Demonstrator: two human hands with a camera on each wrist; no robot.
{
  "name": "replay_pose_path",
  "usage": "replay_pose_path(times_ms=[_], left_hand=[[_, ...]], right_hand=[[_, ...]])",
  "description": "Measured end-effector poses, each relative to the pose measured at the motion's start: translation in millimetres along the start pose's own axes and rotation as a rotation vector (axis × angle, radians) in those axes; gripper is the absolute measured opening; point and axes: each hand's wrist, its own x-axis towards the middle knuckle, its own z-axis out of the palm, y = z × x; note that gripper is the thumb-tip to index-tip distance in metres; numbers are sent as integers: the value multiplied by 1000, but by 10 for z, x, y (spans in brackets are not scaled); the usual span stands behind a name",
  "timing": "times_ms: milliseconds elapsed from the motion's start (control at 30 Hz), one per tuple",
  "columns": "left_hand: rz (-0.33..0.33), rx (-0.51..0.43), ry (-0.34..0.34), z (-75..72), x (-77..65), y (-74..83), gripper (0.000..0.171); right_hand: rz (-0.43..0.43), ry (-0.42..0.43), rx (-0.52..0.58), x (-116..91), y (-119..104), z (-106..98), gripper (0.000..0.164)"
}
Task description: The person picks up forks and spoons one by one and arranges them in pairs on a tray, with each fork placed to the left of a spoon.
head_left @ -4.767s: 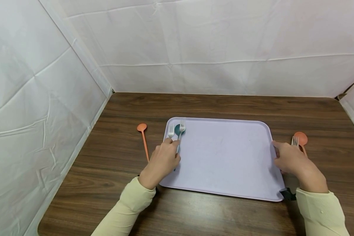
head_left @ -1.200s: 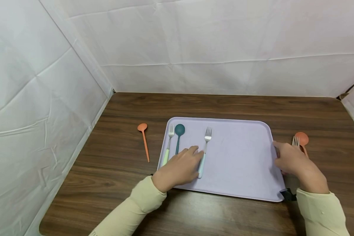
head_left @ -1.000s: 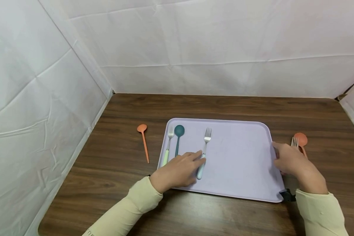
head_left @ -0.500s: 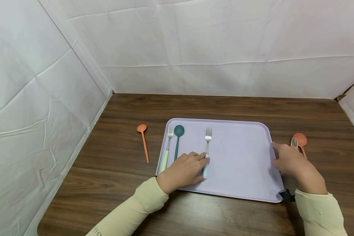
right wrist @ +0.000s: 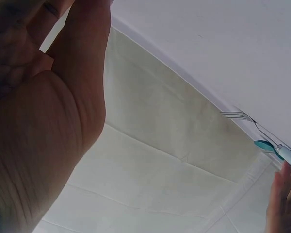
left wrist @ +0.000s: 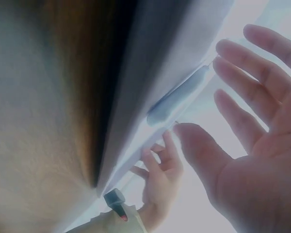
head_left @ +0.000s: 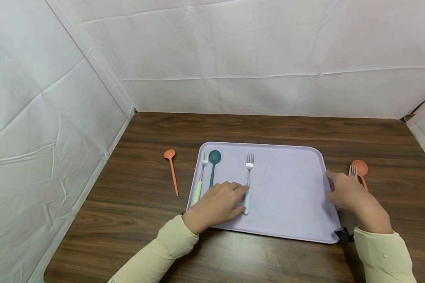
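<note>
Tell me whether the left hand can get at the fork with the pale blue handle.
Probably yes: the left hand is close by the fork with the pale blue handle, its fingers spread, and no other piece lies over that fork.

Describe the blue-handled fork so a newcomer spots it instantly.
Find the lilac tray on the brown table. The fork lies left of its middle, tines toward the far rim. Unlike the green-handled fork and teal spoon farther left, its handle is pale blue.

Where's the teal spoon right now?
In the head view, the teal spoon lies on the lilac tray, left side, just right of the green-handled fork.
</note>
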Motion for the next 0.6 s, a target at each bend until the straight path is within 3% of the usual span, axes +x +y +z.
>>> replay_pose_path(times_ms=[267, 600], left_hand=[[-105, -12, 54, -66, -67, -57, 42], [-201, -50, 173, -121, -141, -188, 36]], right_hand=[[3, 0, 5, -1, -1, 0, 65], [3, 0, 7, 1, -4, 3, 65]])
